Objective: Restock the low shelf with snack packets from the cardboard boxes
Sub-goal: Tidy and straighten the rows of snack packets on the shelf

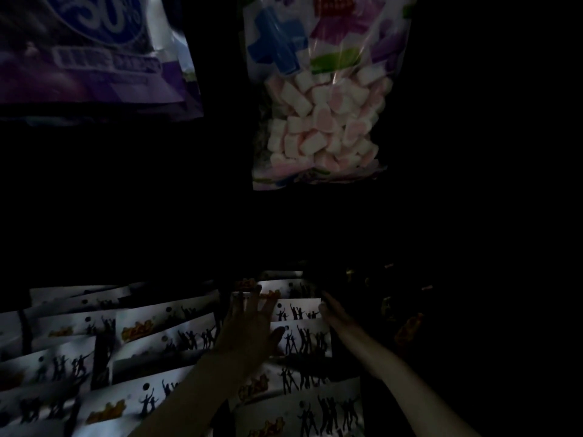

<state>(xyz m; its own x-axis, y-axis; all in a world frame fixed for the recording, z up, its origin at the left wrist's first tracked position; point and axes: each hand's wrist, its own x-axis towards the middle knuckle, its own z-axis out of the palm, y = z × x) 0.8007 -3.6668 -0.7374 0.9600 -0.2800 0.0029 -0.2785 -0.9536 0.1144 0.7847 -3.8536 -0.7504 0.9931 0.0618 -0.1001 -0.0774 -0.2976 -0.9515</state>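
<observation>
Most of shelf interior lost in darkness; back wall and shelf board not made out. Purple packet point(91, 55) at upper left cut off by top and left edges, print blurred. Marshmallow bag point(318, 89) cut off at top, its label unreadable. Right hand point(331, 310) dim, fingertips swallowed by shadow, grip impossible to judge. Lowest silver snack packets point(299, 414) cut by bottom edge, orange lettering too blurred to read. Orange shapes point(408, 329) at right too dark to identify.
</observation>
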